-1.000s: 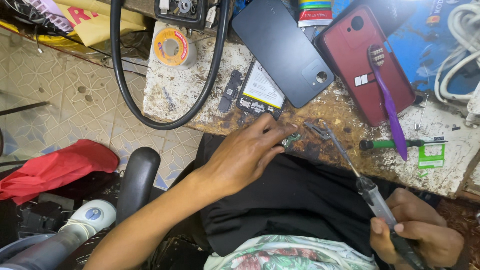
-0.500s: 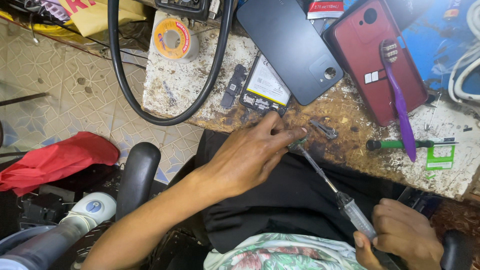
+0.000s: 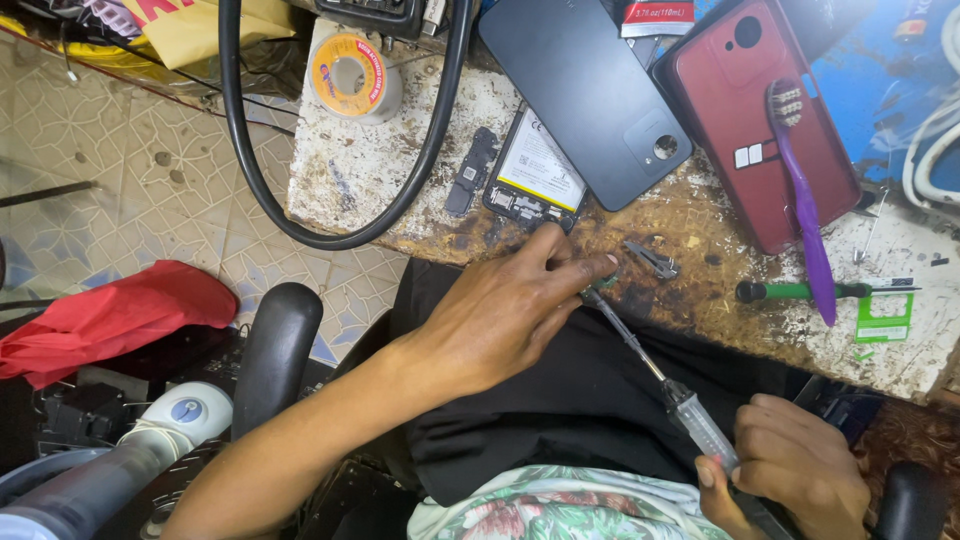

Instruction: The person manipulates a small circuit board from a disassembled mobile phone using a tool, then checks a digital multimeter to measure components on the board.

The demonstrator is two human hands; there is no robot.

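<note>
Screwdriver [image 3: 660, 385] clenched by its clear handle in right hand [image 3: 795, 475], shaft slanting up to the worn bench edge [image 3: 700, 310]. Left hand [image 3: 505, 310] pinches a small part against the tip – part too small to identify. Opened phone [image 3: 535, 170] and metal bracket [image 3: 652, 260] lie near.

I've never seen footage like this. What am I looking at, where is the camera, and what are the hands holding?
No machine here: a person works with bare hands, and a camera worn on the head looks down at them. The left hand pinches a small part at the edge of a worn workbench. The right hand holds a screwdriver with a clear handle, its tip at that part. On the bench lie a dark phone back cover, an opened phone, a red phone case, a purple toothbrush and a solder reel.
</note>
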